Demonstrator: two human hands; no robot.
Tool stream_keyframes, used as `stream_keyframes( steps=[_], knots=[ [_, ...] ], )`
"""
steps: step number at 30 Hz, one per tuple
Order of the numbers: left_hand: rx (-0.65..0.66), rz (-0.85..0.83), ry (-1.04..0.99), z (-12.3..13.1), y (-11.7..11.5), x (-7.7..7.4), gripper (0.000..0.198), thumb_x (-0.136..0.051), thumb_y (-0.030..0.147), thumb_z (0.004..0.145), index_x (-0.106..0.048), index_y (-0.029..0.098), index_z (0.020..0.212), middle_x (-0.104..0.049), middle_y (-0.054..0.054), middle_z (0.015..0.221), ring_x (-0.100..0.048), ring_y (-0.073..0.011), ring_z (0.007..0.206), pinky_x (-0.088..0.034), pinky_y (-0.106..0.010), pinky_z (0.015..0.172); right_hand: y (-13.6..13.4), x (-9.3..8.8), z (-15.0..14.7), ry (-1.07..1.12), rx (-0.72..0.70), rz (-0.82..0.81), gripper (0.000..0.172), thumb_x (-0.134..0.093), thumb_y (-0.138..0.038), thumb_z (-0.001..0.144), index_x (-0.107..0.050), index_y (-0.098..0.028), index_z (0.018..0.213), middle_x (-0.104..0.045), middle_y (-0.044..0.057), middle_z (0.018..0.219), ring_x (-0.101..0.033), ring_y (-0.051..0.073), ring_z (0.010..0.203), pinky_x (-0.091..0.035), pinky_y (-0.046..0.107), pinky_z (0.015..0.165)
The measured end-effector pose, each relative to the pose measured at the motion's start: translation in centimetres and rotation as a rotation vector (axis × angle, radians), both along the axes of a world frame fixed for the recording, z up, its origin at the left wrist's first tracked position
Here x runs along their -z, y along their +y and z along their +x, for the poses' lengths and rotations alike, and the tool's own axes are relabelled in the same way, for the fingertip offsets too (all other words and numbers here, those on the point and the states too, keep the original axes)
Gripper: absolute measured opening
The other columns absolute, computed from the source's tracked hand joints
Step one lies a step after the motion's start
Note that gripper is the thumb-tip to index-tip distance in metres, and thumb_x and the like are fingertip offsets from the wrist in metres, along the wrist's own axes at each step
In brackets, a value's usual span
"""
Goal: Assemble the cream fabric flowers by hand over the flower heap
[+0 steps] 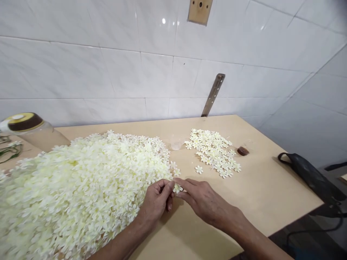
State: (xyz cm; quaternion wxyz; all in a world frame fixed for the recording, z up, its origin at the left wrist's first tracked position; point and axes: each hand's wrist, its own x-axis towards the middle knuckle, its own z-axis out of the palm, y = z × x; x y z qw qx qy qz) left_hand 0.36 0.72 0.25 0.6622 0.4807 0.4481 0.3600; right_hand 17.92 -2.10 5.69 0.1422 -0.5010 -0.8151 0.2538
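A big heap of small cream artificial flowers (81,187) covers the left half of a light wooden table (260,195). A smaller flat pile of the same flowers (213,151) lies at the middle right, with one stray flower (199,169) beside it. My left hand (157,202) and my right hand (202,200) meet at the big heap's right edge. Both pinch one small flower (177,188) between their fingertips, just above the tabletop.
A jar with a yellow and brown lid (24,124) stands at the far left, green stems (9,150) beside it. A small brown object (243,151) lies right of the small pile. A black bag strap (306,169) hangs over the right edge. White tiled wall behind.
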Motion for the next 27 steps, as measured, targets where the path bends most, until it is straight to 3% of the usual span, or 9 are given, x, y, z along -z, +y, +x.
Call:
stream_keyframes(
  steps=[3, 9, 14, 22, 27],
  knots=[
    [0.024, -0.046, -0.045, -0.1, -0.1, 0.2, 0.045, -0.057, 0.056, 0.088, -0.056, 0.017, 0.067, -0.048, 0.005, 0.042, -0.038, -0.0072, 0.037, -0.030, -0.020, 0.043, 0.5, -0.1, 0.0, 0.002, -0.006, 0.035, 0.029, -0.047, -0.025, 0.100, -0.055, -0.022, 0.128, -0.069, 0.008, 0.102, -0.064, 0.022, 0.087, -0.047, 0.031, 0.077],
    [-0.004, -0.044, -0.102, -0.1, -0.1, -0.2, 0.043, -0.059, 0.055, 0.087, -0.056, 0.017, 0.066, -0.049, 0.005, 0.045, -0.037, -0.0070, 0.037, -0.031, -0.021, 0.042, 1.0, -1.1, -0.3, 0.085, 0.029, -0.077, 0.016, -0.050, -0.028, 0.100, -0.060, -0.022, 0.110, -0.067, 0.000, 0.085, -0.061, 0.016, 0.072, -0.045, 0.027, 0.072],
    [-0.023, -0.024, -0.093, 0.0, -0.1, -0.1, 0.044, -0.059, 0.055, 0.087, -0.052, 0.018, 0.065, -0.047, 0.006, 0.043, -0.036, -0.0068, 0.036, -0.029, -0.020, 0.040, 1.6, -1.7, -0.8, 0.066, 0.001, -0.120, 0.016, -0.047, -0.026, 0.101, -0.062, -0.023, 0.099, -0.064, -0.003, 0.076, -0.059, 0.013, 0.063, -0.042, 0.025, 0.068],
    [-0.019, -0.074, -0.088, -0.3, -0.1, -0.1, 0.044, -0.059, 0.056, 0.087, -0.051, 0.019, 0.064, -0.044, 0.006, 0.039, -0.034, -0.0065, 0.033, -0.024, -0.021, 0.039, 1.5, 1.5, -0.6, -0.162, -0.014, 0.068, 0.026, -0.037, -0.027, 0.103, -0.053, -0.020, 0.084, -0.056, -0.003, 0.060, -0.052, 0.014, 0.051, -0.029, 0.024, 0.051],
    [-0.008, -0.068, -0.102, 0.0, -0.2, -0.3, 0.043, -0.058, 0.055, 0.087, -0.052, 0.018, 0.065, -0.051, 0.003, 0.042, -0.042, -0.0083, 0.038, -0.032, -0.021, 0.045, 0.7, 2.7, -0.6, -0.214, -0.030, 0.204, 0.029, -0.036, -0.025, 0.103, -0.053, -0.020, 0.080, -0.059, -0.001, 0.060, -0.054, 0.014, 0.049, -0.026, 0.026, 0.050]
  ],
)
